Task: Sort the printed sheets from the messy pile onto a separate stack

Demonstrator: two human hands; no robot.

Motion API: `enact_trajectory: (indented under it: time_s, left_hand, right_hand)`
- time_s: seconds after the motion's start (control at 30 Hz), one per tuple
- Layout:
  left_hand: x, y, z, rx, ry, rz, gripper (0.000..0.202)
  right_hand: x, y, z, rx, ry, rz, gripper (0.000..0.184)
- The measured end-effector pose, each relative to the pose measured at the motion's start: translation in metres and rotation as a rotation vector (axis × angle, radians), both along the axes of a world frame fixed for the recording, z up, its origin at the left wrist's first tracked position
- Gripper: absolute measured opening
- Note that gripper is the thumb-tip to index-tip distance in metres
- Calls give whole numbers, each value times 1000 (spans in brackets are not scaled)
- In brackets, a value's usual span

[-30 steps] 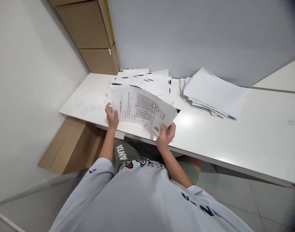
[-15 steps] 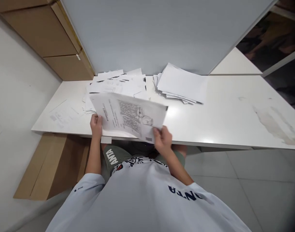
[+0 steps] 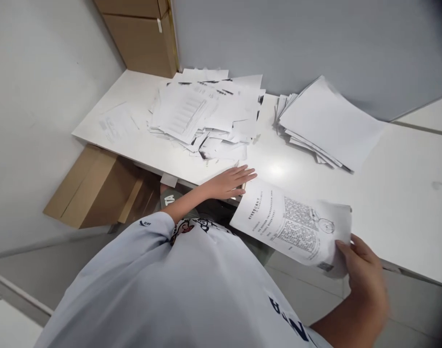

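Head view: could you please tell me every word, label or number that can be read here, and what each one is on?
"TA": white letters on the green shorts.
Dark lettering on the light shirt: cut off, not reliably readable.
Printed sheet: text too small and blurred to read.

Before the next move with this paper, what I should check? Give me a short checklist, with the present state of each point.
1. Right hand holds the sheet by its corner: ok.
2. Printed side of the sheet faces up: ok.
3. Left hand is open and holds no paper: ok.
4. Small text on the sheet is readable: cannot tell, too small.
5. Loose pile lies neatly: not ok, sheets sit askew.
6. Stack has aligned edges: not ok, sheets fan out.
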State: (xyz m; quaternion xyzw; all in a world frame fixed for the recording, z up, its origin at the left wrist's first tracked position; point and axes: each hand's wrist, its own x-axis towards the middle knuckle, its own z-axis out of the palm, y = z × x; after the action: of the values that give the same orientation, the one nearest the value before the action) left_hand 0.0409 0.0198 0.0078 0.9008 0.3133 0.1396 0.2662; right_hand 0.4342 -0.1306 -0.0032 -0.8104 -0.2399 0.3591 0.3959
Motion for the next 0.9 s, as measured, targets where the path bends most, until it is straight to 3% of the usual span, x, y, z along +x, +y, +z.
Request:
enact_trajectory:
  time_s: [0.1, 0.37, 0.6, 0.9]
  left_hand:
    - [17, 13, -5, -45, 63, -13, 60]
    - [38, 44, -15, -22, 55, 208, 61]
    - [42, 46, -15, -16, 39, 263, 66]
    - [42, 44, -6, -36, 74, 278, 58]
  right_hand:
    - [15, -3, 9, -42, -47, 29, 46]
    - [9, 5, 11, 92, 103, 52, 33]
    - [6, 10, 4, 98, 109, 36, 36]
    - [2, 11, 22, 74, 98, 139, 28]
